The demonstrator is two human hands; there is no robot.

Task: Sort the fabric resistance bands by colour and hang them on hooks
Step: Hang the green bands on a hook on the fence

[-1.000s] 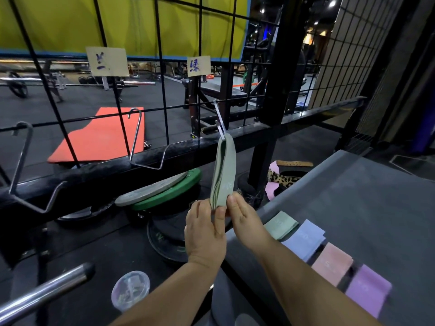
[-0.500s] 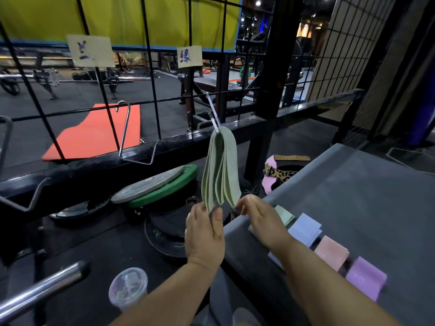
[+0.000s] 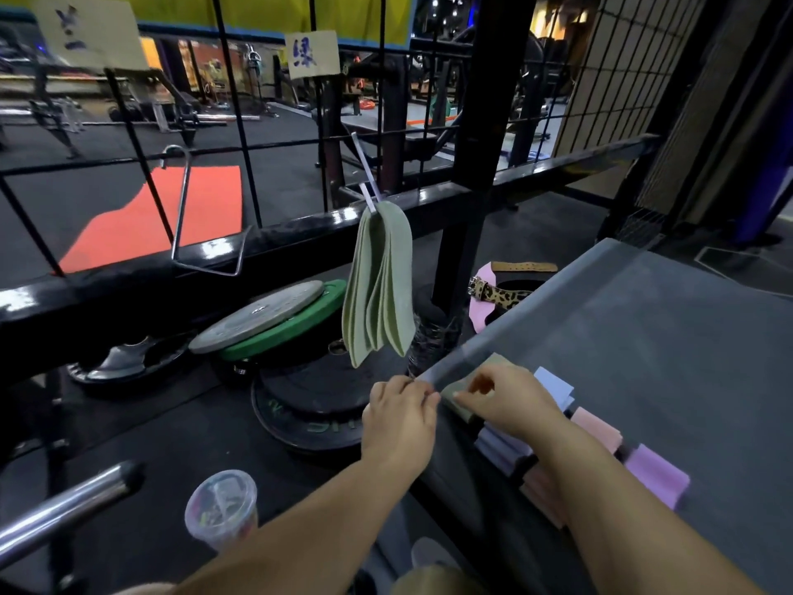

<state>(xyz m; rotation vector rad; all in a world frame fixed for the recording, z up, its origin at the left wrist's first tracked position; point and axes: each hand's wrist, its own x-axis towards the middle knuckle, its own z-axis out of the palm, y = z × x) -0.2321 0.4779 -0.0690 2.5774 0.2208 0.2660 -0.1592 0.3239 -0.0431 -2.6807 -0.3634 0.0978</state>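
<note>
Several sage-green fabric bands [image 3: 377, 289] hang free in a bunch from a metal hook [image 3: 367, 182] on the wire grid, under a paper label [image 3: 311, 53]. On the near corner of the grey table [image 3: 643, 337] lies another green band [image 3: 455, 401]; my right hand [image 3: 510, 401] pinches it between thumb and fingers. My left hand [image 3: 399, 418] sits at the table's edge beside it, fingers loosely curled, holding nothing. Behind my right hand lie a pale blue band [image 3: 555, 384], a pink band [image 3: 596, 427] and a purple band [image 3: 656, 474] in a row.
An empty hook [image 3: 182, 208] hangs to the left under a second label [image 3: 86, 32]. Weight plates [image 3: 274, 319] are stacked on the floor below the hanging bands. A plastic cup [image 3: 221, 508] and a steel bar [image 3: 60, 513] are at lower left. A leopard-print belt [image 3: 502, 294] lies past the table.
Both hands have let go of the hanging green bands and dropped to the table's corner. My right hand now pinches the green band lying there.
</note>
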